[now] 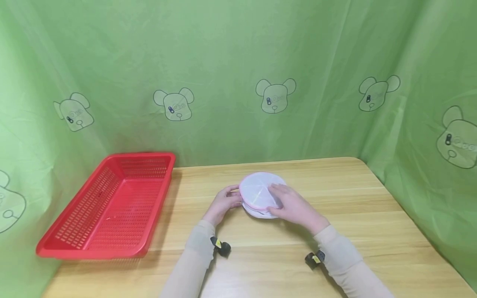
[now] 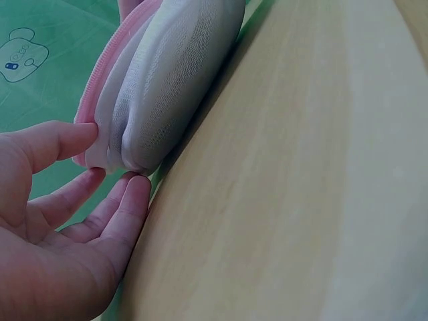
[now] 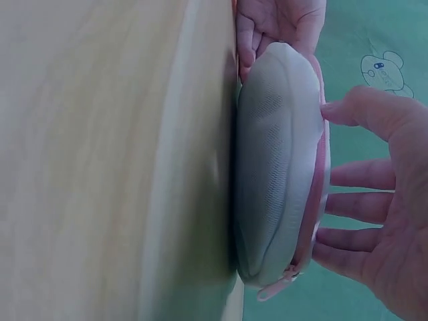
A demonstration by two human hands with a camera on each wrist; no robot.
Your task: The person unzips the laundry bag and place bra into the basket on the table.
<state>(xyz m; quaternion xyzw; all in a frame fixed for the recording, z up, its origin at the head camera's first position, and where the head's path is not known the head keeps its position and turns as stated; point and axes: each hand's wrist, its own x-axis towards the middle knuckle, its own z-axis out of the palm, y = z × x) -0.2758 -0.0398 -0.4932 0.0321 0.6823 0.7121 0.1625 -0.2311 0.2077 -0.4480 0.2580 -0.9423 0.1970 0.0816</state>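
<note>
Nearest the camera, two pale beige sleeves (image 1: 186, 269) reaching up from the bottom edge. At each cuff, a black wrist camera (image 1: 225, 249) with a yellow label. Underneath, a light wood-grain tabletop (image 1: 261, 265). Well to the left, about level with the wrist cameras, the near rim of a red plastic basket (image 1: 89, 252), slotted in walls and floor, stretching back to the table's far edge.

Farther in, the left hand (image 1: 223, 203), palm turned inward, fingertips touching the left edge of a round white mesh zip bag (image 1: 257, 188) from rim down to underside; cannot tell whether pinching or merely touching. On the other side, the right hand (image 1: 294, 205), fingers fairly straight and spread over the bag's top, thumb on the near rim; resting, not clenched. Between both hands, the bag itself, lying flat and puffed out on the table, right of the basket and well apart from it. Around its upper edge, a pink zip (image 2: 99, 73); in the right wrist view, a dangling zip pull (image 3: 274, 289).

Farthest back, a creased green curtain (image 1: 223, 49) printed with outlined bear faces (image 1: 174, 107).
</note>
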